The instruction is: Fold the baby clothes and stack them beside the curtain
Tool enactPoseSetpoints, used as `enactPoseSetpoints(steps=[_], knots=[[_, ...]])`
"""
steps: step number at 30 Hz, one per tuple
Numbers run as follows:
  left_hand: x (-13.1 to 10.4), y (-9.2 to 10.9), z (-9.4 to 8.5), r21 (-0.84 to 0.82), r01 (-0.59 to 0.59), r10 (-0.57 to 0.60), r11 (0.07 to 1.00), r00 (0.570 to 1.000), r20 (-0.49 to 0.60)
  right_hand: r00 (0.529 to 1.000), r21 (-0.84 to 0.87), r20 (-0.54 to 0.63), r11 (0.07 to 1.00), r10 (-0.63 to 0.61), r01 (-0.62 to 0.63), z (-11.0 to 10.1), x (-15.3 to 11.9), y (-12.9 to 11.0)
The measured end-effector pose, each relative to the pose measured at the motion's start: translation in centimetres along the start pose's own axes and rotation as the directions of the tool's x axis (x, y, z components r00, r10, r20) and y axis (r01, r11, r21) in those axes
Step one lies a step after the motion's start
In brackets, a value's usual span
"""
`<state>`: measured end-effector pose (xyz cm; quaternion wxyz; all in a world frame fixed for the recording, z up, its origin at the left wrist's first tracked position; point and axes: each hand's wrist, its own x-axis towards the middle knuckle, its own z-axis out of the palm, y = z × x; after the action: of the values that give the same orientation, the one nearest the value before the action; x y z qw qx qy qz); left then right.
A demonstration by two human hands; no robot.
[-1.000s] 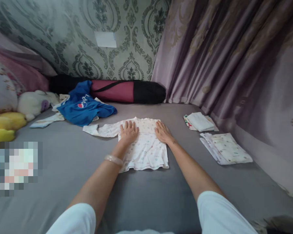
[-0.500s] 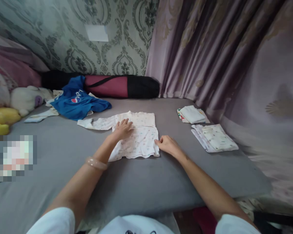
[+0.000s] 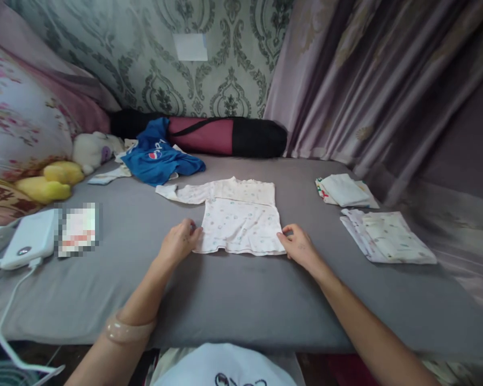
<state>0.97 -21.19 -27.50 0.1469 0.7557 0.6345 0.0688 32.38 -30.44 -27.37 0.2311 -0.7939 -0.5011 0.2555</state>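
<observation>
A small white long-sleeved shirt [image 3: 241, 220] with a faint print lies flat on the grey bed sheet [image 3: 233, 300]. One sleeve stretches out to the left; the other sleeve does not show at the right side and looks folded in across the top. At the lower left edge of the shirt, my left hand [image 3: 181, 241] pinches the fabric between thumb and fingers. My right hand [image 3: 300, 245] pinches the lower right edge the same way.
Folded clothes [image 3: 390, 236] and a second small pile [image 3: 346, 190] lie to the right. A blue T-shirt [image 3: 156, 155] is heaped at the back left, before a long maroon and black bag [image 3: 209, 136]. A white power bank [image 3: 30, 241] with a cable and plush toys [image 3: 52, 182] sit left.
My left hand has moved from the shirt's upper left part down to its lower left edge and now pinches it. My right hand stays at the right edge, a little lower. The view has shifted left.
</observation>
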Motion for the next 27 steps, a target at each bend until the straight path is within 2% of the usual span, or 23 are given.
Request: enactPoseSetpoints(steps=[3, 5, 8, 13, 17, 22, 27], knots=[[-0.9, 1.5, -0.1, 0.037, 0.018, -0.019, 0.999, 0.999, 0.031, 0.995, 0.009, -0.014, 0.995, -0.101, 0.101, 0.1, -0.4, 0.6], [-1.4, 2.4, 0.0, 0.112, 0.022, -0.026, 0.993, 0.999, 0.040, 0.985, -0.066, 0.001, 0.982, -0.175, 0.174, 0.1, -0.9, 0.8], [-1.9, 3.0, 0.2, 0.192, -0.015, 0.000, 0.981, 0.997, 0.077, 0.978, -0.224, 0.043, 0.952, -0.205, 0.209, -0.1, -1.7, 0.5], [-1.5, 1.5, -0.3, 0.178, -0.163, 0.146, 0.970, 0.984, 0.106, 0.976, -0.385, 0.112, 0.898, -0.186, 0.215, -1.0, -2.1, -0.2], [-1.0, 0.4, -1.0, 0.149, -0.208, 0.194, 0.967, 0.976, 0.103, 0.969, -0.429, 0.148, 0.870, -0.197, 0.242, -1.7, -1.9, 0.1], [-1.2, -0.3, -0.6, 0.160, -0.254, 0.238, 0.954, 0.965, 0.111, 0.977, -0.516, 0.153, 0.831, -0.150, 0.209, -2.2, -2.3, 0.1], [-1.0, -0.9, -1.1, 0.202, -0.346, 0.329, 0.916, 0.937, 0.116, 0.970, -0.620, 0.205, 0.749, -0.131, 0.233, -3.4, -2.7, -1.7]])
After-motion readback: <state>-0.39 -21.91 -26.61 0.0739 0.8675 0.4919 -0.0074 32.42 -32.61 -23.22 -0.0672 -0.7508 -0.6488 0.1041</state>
